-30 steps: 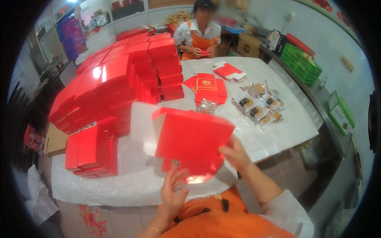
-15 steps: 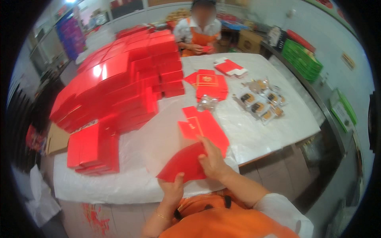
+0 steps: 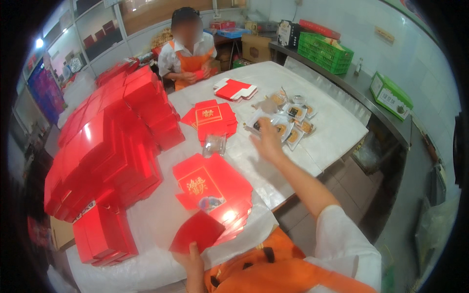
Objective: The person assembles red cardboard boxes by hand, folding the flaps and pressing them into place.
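Note:
Low at the front of the table, my left hand (image 3: 192, 261) grips a flat dark red paper piece (image 3: 198, 232), thumb on top; I cannot tell whether it is a pouch or a sheet. My right hand (image 3: 267, 139) is stretched out to the wrapped cakes (image 3: 294, 134), its fingertips over a white packet with a dark label, thumb apart from the fingers. Several of these clear-wrapped round cakes lie in a loose group. Between my hands rests a stack of flat red box blanks (image 3: 229, 185) with gold print. A clear wrapped packet (image 3: 214, 145) sits just beyond it.
Folded red boxes (image 3: 102, 156) are piled high on the left of the white-covered table (image 3: 332, 132). More red blanks (image 3: 215, 117) and a red-and-white carton (image 3: 235, 90) lie farther back. A person (image 3: 188, 53) across the table holds something red. A green crate (image 3: 325, 52) stands on the right-hand counter.
My right hand has let go of the dark red paper and reached forward to the wrapped cakes. My left hand keeps the paper, now lower in view. The view has shifted.

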The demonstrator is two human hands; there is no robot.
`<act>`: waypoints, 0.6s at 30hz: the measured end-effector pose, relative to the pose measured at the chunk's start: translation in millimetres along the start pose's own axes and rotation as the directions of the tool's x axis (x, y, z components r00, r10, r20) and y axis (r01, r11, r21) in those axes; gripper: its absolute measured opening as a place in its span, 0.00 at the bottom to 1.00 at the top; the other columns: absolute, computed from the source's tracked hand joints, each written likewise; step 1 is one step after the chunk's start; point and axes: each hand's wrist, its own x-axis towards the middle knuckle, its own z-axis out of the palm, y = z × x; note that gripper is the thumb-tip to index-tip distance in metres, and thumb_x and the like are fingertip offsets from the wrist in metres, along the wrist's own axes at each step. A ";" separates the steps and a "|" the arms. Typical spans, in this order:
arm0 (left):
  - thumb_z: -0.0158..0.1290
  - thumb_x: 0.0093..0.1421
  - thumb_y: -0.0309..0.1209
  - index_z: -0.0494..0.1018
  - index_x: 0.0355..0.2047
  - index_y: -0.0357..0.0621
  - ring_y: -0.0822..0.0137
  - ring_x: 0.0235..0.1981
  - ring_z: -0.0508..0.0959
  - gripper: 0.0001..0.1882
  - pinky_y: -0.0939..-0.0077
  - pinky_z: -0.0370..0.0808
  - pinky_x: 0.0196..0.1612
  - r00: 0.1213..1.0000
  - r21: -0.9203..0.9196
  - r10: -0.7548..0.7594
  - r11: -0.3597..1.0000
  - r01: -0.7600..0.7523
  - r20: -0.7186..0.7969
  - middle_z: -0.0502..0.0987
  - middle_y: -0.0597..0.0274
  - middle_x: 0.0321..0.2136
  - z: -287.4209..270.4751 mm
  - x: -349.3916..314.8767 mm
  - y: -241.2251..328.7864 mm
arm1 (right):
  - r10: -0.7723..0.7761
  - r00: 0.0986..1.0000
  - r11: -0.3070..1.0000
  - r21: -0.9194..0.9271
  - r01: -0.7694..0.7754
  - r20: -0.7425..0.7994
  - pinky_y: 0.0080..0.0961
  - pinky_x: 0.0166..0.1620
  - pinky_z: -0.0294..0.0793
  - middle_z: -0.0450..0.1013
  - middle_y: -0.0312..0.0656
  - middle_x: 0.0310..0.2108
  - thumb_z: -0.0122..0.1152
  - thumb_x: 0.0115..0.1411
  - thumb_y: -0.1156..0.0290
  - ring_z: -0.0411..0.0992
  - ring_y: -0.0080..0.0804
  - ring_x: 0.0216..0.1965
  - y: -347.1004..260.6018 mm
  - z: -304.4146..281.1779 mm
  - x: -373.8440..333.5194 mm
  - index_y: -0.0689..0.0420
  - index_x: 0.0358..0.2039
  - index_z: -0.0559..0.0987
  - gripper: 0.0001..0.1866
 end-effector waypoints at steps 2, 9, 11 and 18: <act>0.55 0.64 0.29 0.61 0.59 0.32 0.59 0.51 0.73 0.26 0.65 0.70 0.56 0.999 -0.002 -0.032 0.999 0.032 -0.003 0.72 0.52 0.52 -2.7 -3.9 -5.5 | 0.131 0.989 0.951 -0.275 -0.144 -0.064 0.46 0.62 0.61 0.67 0.54 0.60 0.70 0.53 0.53 0.65 0.53 0.61 53.3 -0.3 39.3 0.62 0.63 0.65 0.43; 0.58 0.65 0.41 0.60 0.59 0.32 0.58 0.52 0.73 0.31 0.64 0.70 0.57 0.998 -0.087 -0.043 0.995 0.038 -0.052 0.71 0.50 0.53 -20.8 -13.4 -0.7 | 0.274 0.934 0.858 -0.496 -0.131 0.227 0.44 0.64 0.57 0.70 0.49 0.57 0.77 0.44 0.51 0.61 0.44 0.64 71.7 11.8 70.0 0.59 0.59 0.70 0.45; 0.58 0.65 0.39 0.60 0.59 0.32 0.58 0.52 0.73 0.31 0.64 0.70 0.57 0.995 -0.015 -0.042 0.999 0.041 -0.087 0.71 0.50 0.53 -30.2 -15.6 -4.1 | 0.185 0.959 0.875 -0.481 -0.062 0.213 0.43 0.63 0.59 0.71 0.49 0.55 0.77 0.44 0.54 0.62 0.45 0.63 62.2 13.6 69.2 0.58 0.57 0.71 0.42; 0.57 0.64 0.34 0.62 0.59 0.31 0.60 0.51 0.74 0.28 0.67 0.70 0.56 0.970 -0.038 -0.186 0.983 0.182 -0.155 0.73 0.50 0.51 -59.5 -12.8 1.9 | 0.026 0.921 0.945 -0.310 0.104 0.388 0.44 0.56 0.71 0.72 0.55 0.54 0.77 0.45 0.58 0.70 0.52 0.57 36.2 41.7 51.9 0.60 0.58 0.71 0.41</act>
